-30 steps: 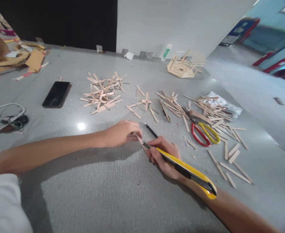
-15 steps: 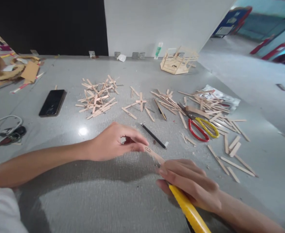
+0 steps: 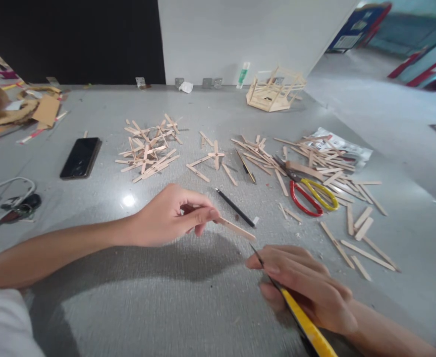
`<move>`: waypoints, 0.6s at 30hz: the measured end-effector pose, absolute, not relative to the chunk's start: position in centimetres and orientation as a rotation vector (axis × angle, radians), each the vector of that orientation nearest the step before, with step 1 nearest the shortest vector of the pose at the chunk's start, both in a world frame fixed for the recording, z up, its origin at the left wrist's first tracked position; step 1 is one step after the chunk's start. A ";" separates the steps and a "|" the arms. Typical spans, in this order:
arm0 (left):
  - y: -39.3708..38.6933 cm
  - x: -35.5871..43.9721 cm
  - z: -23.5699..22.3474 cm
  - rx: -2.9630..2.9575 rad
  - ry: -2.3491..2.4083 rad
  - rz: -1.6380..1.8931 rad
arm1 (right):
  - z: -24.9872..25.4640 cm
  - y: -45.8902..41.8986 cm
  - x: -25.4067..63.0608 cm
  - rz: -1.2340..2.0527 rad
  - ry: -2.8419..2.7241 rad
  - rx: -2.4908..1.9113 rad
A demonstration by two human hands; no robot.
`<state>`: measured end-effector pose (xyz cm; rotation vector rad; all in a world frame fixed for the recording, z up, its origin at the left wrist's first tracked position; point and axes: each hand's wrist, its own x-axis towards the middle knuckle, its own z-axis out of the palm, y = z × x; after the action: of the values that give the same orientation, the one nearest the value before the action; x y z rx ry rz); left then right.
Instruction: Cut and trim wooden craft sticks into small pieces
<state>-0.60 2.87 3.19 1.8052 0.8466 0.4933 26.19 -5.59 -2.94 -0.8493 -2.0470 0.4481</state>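
My left hand (image 3: 181, 213) pinches one end of a flat wooden craft stick (image 3: 237, 229), whose free end points right and slightly down. A small dark mark shows on the stick near my fingertips. My right hand (image 3: 307, 282) is wrapped round a yellow-handled craft knife (image 3: 301, 317). Its dark blade tip points up and left, just below the stick's free end and apart from it. Beyond the stick, a black pen (image 3: 236, 207) lies on the grey table (image 3: 147, 307).
Scissors (image 3: 310, 196) with red and yellow handles rest by piled craft sticks (image 3: 322, 158). Joined sticks (image 3: 147, 148) lie at centre-left. A phone (image 3: 80, 157) and cable (image 3: 13, 198) are left. A stick framework (image 3: 273, 91) and glue tube (image 3: 243, 75) stand at the back.
My right hand and the knife have drawn back right and down, away from the stick. The stick's free end now shows, and my left fingers have shifted on it.
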 end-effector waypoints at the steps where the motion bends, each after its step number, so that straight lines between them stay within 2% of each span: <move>1: 2.9 -0.6 3.2 1.803 0.848 0.483 | -2.8 -5.4 26.0 0.382 -2.091 -0.770; 4: 3.0 -0.7 3.1 1.795 0.843 0.452 | -2.4 -5.1 25.7 0.260 -2.168 -0.673; 10: 3.9 -0.6 2.6 1.790 0.818 0.477 | -2.6 -4.9 25.5 0.257 -2.190 -0.732; 15: 5.3 -0.6 1.4 1.789 0.763 0.353 | -3.3 -4.4 24.7 0.182 -2.158 -0.789; 18: 6.1 -0.8 0.5 1.765 0.774 0.224 | -4.0 -4.0 24.1 0.267 -2.031 -0.861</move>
<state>-0.78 6.12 0.47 1.7650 0.7742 0.2240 24.06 -3.97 -4.00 -0.8614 -2.0305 0.2672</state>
